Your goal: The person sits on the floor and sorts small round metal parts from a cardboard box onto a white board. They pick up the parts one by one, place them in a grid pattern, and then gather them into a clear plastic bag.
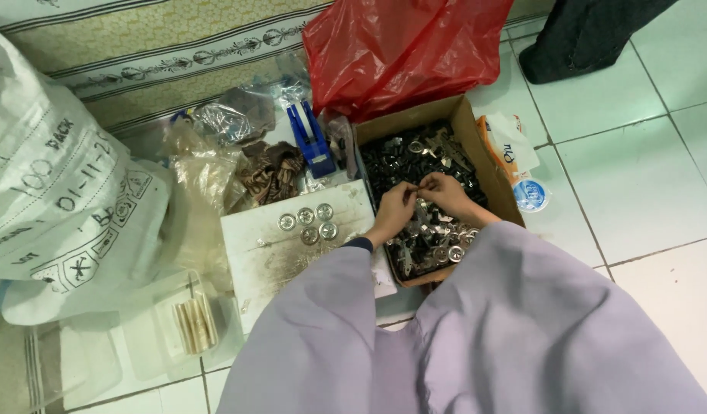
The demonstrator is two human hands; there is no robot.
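My left hand [395, 212] and my right hand [447, 193] meet over a cardboard box [476, 146] full of small dark and silvery metal parts [415, 157]. Fingertips of both hands pinch a small metal piece [416, 189] between them; its shape is too small to tell. Wide lilac sleeves [476, 330] cover both arms. Left of the box lies a scuffed white board [269, 253] with several round silver discs [307, 222] grouped on it.
A red plastic bag [403, 50] sits behind the box, a blue tool [311, 138] and clear bags of parts [231, 123] at upper left. A large white printed sack [54, 192] is at far left. A clear tray [192, 322] holds pale sticks. Someone's dark-clothed leg [583, 34] stands top right.
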